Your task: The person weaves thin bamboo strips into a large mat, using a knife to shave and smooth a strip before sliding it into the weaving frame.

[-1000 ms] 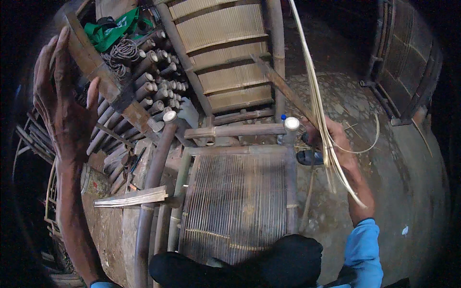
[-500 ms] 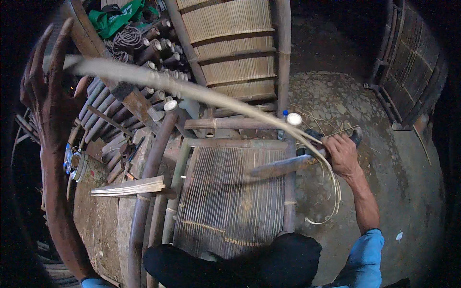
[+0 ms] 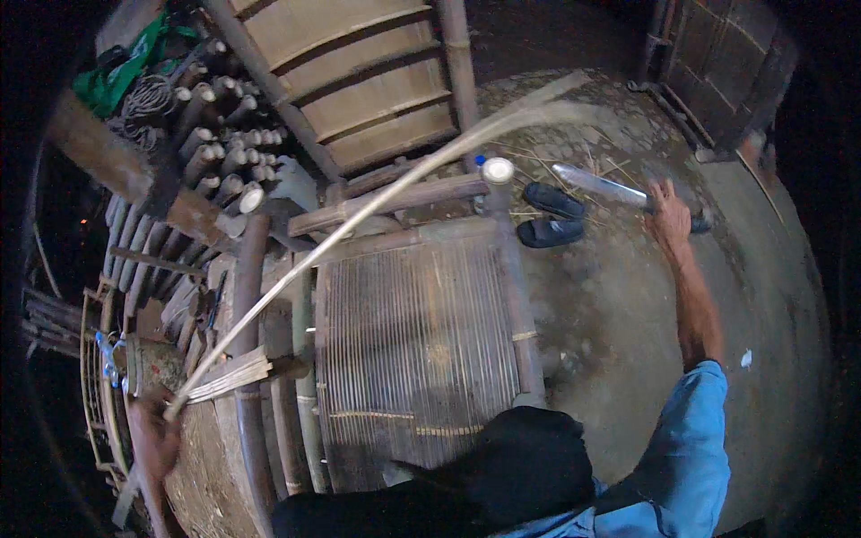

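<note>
My left hand (image 3: 154,439), low at the left and partly blurred, is closed around one end of a long pale bamboo strip (image 3: 345,229). The strip slants up to the right over the slatted bamboo frame, and its far end is smeared by motion. On the right side, my right hand (image 3: 671,217) is wrapped around the dark handle of a machete (image 3: 603,186). Its blade points to the left, away from the strip. A small bundle of split strips (image 3: 229,375) lies close to my left hand, across the bamboo rails.
A slatted bamboo seat (image 3: 413,350) stands in front of my knees. Black slippers (image 3: 552,215) rest on the concrete floor beyond it. Stacked bamboo poles (image 3: 238,152) and a bucket (image 3: 154,363) stand at the left. A bamboo backrest (image 3: 359,81) rises at the far side.
My left hand has dropped from the upper left, where it was open, and now grips the strip. My right hand swung out to the right with the machete, apart from the strip.
</note>
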Motion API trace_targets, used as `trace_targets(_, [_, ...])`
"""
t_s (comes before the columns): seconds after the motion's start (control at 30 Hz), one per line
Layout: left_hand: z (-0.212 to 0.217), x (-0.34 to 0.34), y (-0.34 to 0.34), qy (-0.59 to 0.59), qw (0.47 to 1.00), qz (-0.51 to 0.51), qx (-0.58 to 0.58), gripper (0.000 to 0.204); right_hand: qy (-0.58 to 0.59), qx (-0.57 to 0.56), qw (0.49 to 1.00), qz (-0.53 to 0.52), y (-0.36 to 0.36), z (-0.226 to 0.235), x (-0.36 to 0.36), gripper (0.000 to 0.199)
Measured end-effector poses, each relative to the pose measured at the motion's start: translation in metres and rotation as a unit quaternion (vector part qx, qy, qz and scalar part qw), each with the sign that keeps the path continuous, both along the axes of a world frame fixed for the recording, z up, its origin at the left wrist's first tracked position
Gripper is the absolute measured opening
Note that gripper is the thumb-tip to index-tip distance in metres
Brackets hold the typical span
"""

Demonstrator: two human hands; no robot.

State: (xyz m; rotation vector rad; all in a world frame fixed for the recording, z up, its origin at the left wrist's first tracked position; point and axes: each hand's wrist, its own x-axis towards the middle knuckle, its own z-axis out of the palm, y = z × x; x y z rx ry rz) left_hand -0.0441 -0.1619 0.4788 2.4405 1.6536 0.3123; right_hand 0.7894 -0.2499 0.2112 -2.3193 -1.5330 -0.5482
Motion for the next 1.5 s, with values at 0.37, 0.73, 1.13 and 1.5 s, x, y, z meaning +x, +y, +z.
trace_targets(0.37, [-0.111,0.26,-0.054,-0.394,0.698,0.207,-0.561,0.037,0.542,0.09,0.833,-0.068,-0.064,-0.161,-0.132,0.035])
trace_targets(0.73, [-0.211,0.3,-0.145,-0.457,0.663,0.245,-0.54,0.034,0.847,0.058,0.486,0.207,0.022,-0.066,-0.338,0.037])
trace_targets(1.13, [-0.202,0.307,-0.159,-0.444,0.664,0.323,-0.507,0.035,0.694,-0.021,0.708,0.131,0.036,-0.086,-0.263,0.04])
trace_targets(1.5, [-0.235,0.301,-0.157,-0.508,0.588,0.354,-0.521,0.025,0.543,-0.146,0.82,0.109,-0.008,-0.083,-0.249,0.063])
